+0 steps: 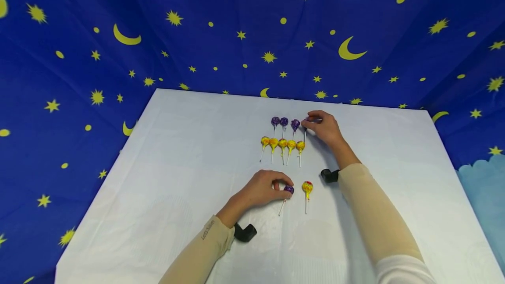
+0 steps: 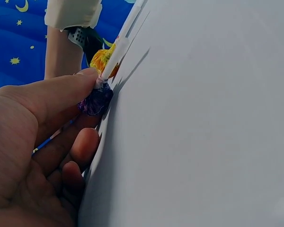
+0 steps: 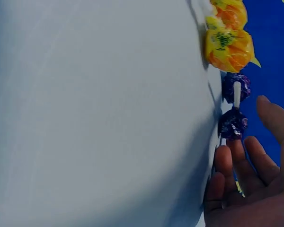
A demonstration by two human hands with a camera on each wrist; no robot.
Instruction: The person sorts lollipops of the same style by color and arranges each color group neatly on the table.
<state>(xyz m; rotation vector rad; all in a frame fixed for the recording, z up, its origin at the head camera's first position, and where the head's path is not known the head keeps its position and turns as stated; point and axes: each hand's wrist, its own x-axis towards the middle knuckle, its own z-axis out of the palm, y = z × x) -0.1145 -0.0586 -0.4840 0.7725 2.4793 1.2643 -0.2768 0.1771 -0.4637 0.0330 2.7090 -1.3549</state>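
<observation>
My left hand (image 1: pixel 263 189) pinches a purple-wrapped lollipop (image 1: pixel 289 189) by its head, between thumb and fingers; its white stick slants toward the near side. Beside it on the right lies a single yellow lollipop (image 1: pixel 307 187). At the far end of the table my right hand (image 1: pixel 324 127) is at the rightmost purple lollipop (image 3: pixel 233 124) of a row. In the right wrist view its fingertips are right at that lollipop's head, while the thumb stands apart from it. Three more purple lollipops (image 1: pixel 284 121) lie to the left of this hand.
A row of several yellow lollipops (image 1: pixel 282 143) lies just in front of the purple row, sticks toward the near side. The white table (image 1: pixel 189 143) is backed by a blue cloth (image 1: pixel 221 47) with yellow stars and moons. Black wrist devices (image 1: pixel 245 233) stick out beside both sleeves.
</observation>
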